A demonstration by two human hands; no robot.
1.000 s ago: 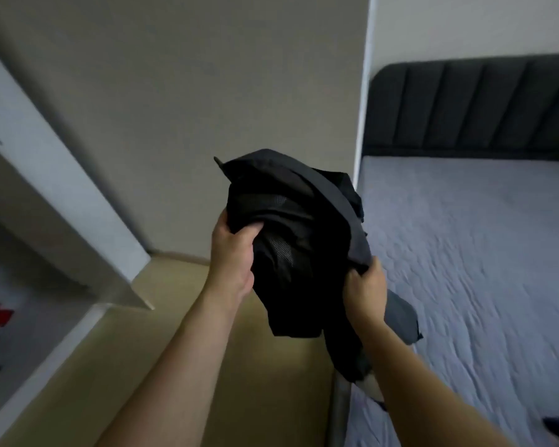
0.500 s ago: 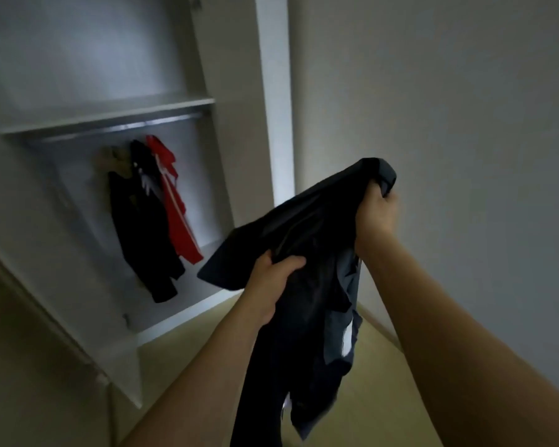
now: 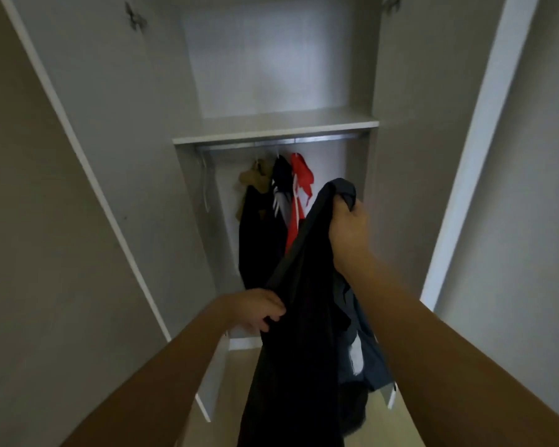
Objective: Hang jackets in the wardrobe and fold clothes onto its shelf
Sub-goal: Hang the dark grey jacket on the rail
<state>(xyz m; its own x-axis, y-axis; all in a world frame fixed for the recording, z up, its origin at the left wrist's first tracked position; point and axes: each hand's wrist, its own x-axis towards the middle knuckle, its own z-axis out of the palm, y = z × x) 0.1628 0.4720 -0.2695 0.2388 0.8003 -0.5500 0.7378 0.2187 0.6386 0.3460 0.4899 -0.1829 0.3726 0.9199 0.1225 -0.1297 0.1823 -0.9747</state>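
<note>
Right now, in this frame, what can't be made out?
Head view only:
- Dark garment: lower end cut off by the bottom edge; its type is unreadable.
- Left hand fingertips: hidden in its folds.
- Red jacket: lower part hidden behind the garment.
- Hangers on the rail: too small.

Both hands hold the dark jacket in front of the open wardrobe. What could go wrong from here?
1. The dark jacket hangs bunched from the right hand and the left hand, with no hanger visible in it, so it may be awkward to hang.
2. Its raised edge is close to the red jacket on the metal rail and might knock it loose.
</note>
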